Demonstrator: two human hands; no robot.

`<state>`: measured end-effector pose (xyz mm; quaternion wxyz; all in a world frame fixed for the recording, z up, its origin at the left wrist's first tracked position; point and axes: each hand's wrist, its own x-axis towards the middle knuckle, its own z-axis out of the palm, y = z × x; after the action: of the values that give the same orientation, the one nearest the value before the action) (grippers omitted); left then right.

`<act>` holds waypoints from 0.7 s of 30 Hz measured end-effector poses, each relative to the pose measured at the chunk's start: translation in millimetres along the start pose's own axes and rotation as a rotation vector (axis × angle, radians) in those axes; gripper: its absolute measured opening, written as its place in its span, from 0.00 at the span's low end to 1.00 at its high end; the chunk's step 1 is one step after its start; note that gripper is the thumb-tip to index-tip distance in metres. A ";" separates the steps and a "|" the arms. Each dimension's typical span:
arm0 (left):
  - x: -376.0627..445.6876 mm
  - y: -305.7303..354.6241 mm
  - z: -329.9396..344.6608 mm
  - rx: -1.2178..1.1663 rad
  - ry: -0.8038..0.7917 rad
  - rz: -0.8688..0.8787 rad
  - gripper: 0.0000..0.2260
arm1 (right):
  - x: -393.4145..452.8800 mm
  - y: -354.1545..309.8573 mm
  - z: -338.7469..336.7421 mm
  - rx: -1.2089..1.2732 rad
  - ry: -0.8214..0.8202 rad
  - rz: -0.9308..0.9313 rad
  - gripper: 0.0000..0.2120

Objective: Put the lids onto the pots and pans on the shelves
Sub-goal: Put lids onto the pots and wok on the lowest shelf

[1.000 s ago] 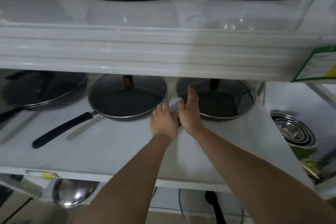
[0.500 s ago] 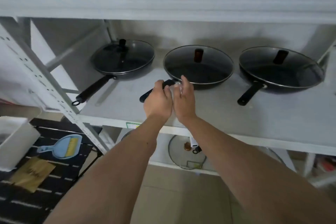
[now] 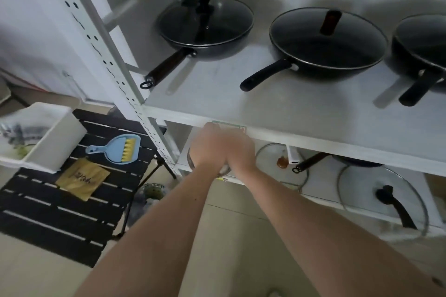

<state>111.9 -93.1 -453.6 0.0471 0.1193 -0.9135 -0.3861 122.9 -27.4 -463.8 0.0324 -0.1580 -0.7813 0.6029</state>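
A: Upper shelf (image 3: 277,106), left to right: lidded pan (image 3: 205,29) with a brown handle, second lidded pan (image 3: 328,43), third pan (image 3: 422,46) cut by the right edge. All three carry glass lids.

B: Hands?

A: Left hand (image 3: 208,149) and right hand (image 3: 241,152) pressed side by side, just under the front lip of that shelf, in front of the lower shelf (image 3: 321,190). Motion blur; cannot tell whether the fingers are apart or curled on anything.

B: Loose lids?

A: Two on the lower shelf. Glass lid (image 3: 277,159) with an amber knob just right of the right hand; large glass lid (image 3: 383,200) with a black handle further right, lying flat. A dark pan (image 3: 357,163) sits behind it, handle pointing left, mostly hidden by the shelf above.

B: Floor side?

A: Black slatted table (image 3: 60,212) at left holding a white bin (image 3: 48,140), a blue dustpan (image 3: 115,149) and a yellow packet (image 3: 83,178)
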 end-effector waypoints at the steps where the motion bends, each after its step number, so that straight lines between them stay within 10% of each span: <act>1: 3.1 -6.1 6.2 0.009 -0.003 -0.009 0.13 | 3.6 9.5 3.8 0.018 -0.008 0.010 0.13; 21: 120.9 -124.9 230.4 0.033 -0.029 0.006 0.15 | 178.4 240.0 53.1 -0.242 -0.080 -0.052 0.15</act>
<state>-23.4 -48.1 -704.5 0.0331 0.1117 -0.9206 -0.3727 -9.2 27.7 -731.8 -0.0026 -0.1164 -0.8529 0.5089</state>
